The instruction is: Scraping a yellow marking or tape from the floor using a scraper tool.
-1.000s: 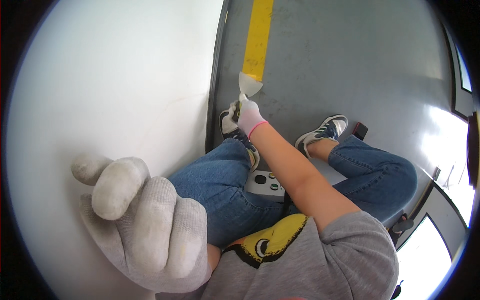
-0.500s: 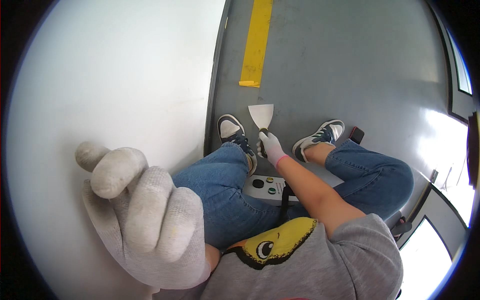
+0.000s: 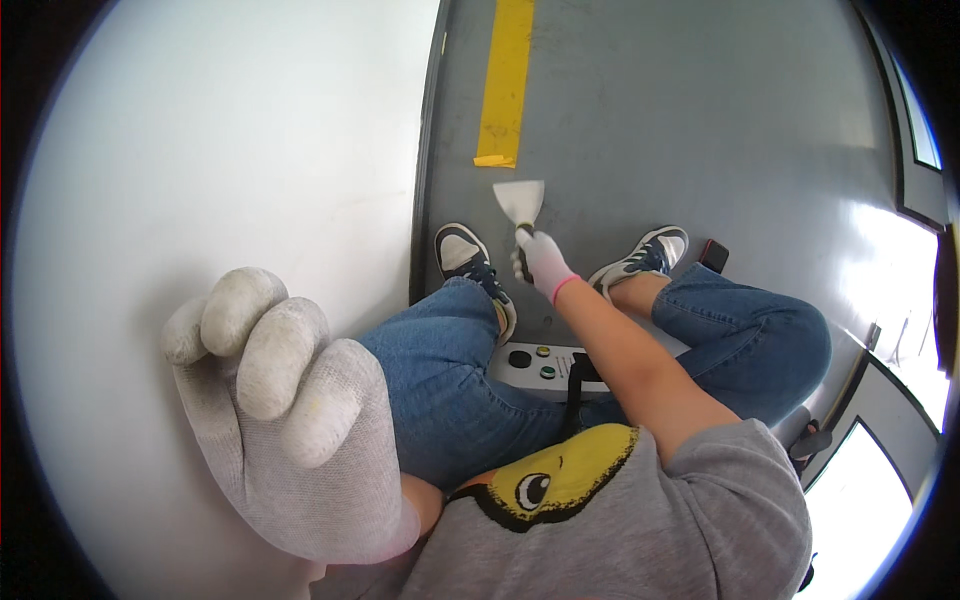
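My right hand (image 3: 545, 262), in a white glove with a pink cuff, is closed round the dark handle of a scraper (image 3: 519, 201). The scraper's broad pale blade points away from me, just short of the near end of a yellow tape strip (image 3: 503, 90) on the grey floor. That near end has a small folded, lighter edge. Close to the camera on the left, my left hand (image 3: 300, 420) is raised in a soiled white glove. Its fingers are loosely bent with gaps between them, and nothing shows in it.
A white wall (image 3: 250, 150) rises along the left, with a dark strip at its base. My two shoes (image 3: 462, 250) stand either side of the scraper. A pale panel with knobs (image 3: 517, 372) lies between my legs. A phone (image 3: 714, 255) rests beside the right shoe.
My right hand and the scraper have moved forward, bringing the blade closer to the tape's end. My left hand's fingers have lifted and uncurled a little.
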`<act>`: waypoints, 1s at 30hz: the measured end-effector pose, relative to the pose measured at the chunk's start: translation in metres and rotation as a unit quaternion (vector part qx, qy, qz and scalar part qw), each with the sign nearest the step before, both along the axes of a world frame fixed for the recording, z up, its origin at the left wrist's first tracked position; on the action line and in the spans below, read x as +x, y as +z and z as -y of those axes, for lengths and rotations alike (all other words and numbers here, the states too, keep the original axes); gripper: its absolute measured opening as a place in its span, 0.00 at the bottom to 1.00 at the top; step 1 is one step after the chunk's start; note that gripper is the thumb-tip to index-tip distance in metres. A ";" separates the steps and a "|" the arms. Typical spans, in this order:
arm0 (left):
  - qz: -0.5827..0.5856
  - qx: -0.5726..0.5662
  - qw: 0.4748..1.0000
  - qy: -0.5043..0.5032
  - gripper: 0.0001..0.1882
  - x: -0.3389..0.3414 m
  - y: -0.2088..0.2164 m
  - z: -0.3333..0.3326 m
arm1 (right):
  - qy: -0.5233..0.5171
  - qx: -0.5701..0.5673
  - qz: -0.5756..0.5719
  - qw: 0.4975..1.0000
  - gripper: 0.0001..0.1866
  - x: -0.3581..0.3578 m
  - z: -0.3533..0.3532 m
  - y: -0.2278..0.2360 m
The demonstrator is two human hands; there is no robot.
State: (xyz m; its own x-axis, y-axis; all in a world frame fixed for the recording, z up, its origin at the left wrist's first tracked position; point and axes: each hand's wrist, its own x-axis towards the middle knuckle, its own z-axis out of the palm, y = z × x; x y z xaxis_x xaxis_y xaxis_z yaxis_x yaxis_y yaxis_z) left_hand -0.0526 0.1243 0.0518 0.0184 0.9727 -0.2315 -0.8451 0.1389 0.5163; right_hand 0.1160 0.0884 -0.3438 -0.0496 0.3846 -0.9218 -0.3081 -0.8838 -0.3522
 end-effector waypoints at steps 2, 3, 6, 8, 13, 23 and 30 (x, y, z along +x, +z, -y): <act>-0.009 -0.004 1.000 -0.005 0.06 0.000 -0.001 0.002 | 0.018 -0.013 0.006 1.000 0.11 -0.004 0.016 0.007; -0.013 -0.010 1.000 -0.008 0.05 0.000 0.001 0.001 | 0.036 -0.028 0.012 0.999 0.11 -0.006 0.020 0.010; -0.018 -0.024 0.999 -0.013 0.05 0.000 0.003 0.005 | 0.037 -0.026 0.030 0.999 0.12 -0.015 0.012 0.006; 0.008 0.006 1.000 -0.010 0.07 -0.001 0.000 0.004 | 0.055 0.017 0.055 0.997 0.12 -0.022 -0.003 -0.001; -0.016 0.006 1.000 0.016 0.14 0.009 -0.008 -0.003 | -0.026 -0.056 0.017 0.998 0.12 -0.041 -0.036 -0.002; 0.133 0.071 0.988 -0.012 0.23 -0.012 -0.024 -0.004 | -0.052 -0.055 -0.030 0.997 0.10 -0.047 0.005 0.010; -0.047 -0.047 0.997 0.027 0.19 0.009 0.006 -0.002 | 0.004 0.016 0.049 0.999 0.12 -0.066 -0.026 -0.025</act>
State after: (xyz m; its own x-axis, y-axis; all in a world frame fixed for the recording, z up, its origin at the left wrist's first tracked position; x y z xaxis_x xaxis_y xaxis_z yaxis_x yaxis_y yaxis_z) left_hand -0.0441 0.1268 0.0575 -0.0596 0.9457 -0.3195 -0.8012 0.1456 0.5804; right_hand 0.0499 0.1143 -0.3689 0.0374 0.4133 -0.9098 -0.2639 -0.8740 -0.4079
